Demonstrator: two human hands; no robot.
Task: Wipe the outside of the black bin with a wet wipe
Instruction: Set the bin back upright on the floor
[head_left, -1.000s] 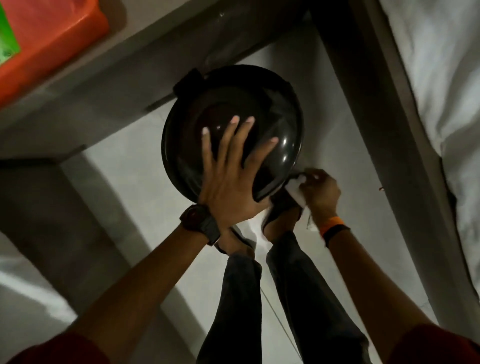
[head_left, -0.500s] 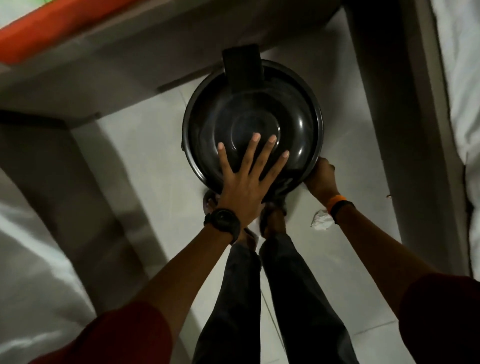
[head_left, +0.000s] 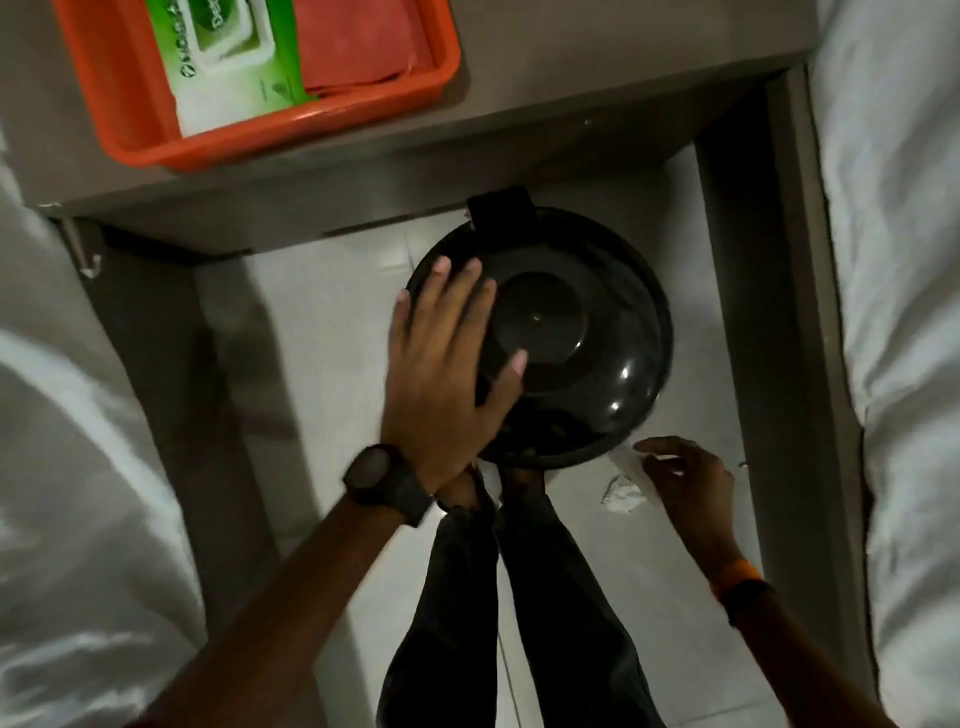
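Observation:
The round black bin (head_left: 587, 332) stands on the pale tiled floor, seen from above, its glossy lid shut and its hinge at the far side. My left hand (head_left: 441, 374) lies flat on the left part of the lid, fingers apart, holding nothing. My right hand (head_left: 691, 483) is at the bin's near right edge, just off the rim, with a thin white wet wipe (head_left: 636, 465) hanging blurred from its fingers. A second, crumpled wipe (head_left: 621, 496) lies on the floor beside that hand.
A grey side table (head_left: 571, 78) overhangs the bin's far side and bears an orange tray (head_left: 291, 130) with a green pack of wipes (head_left: 228, 57). White bedding lies at the right (head_left: 893, 260) and the left (head_left: 78, 467). My legs (head_left: 545, 597) stand just before the bin.
My left hand slid from the lid's near middle to its left side. My right hand came away from the bin's rim, down and to the right. The view tilted up onto the table.

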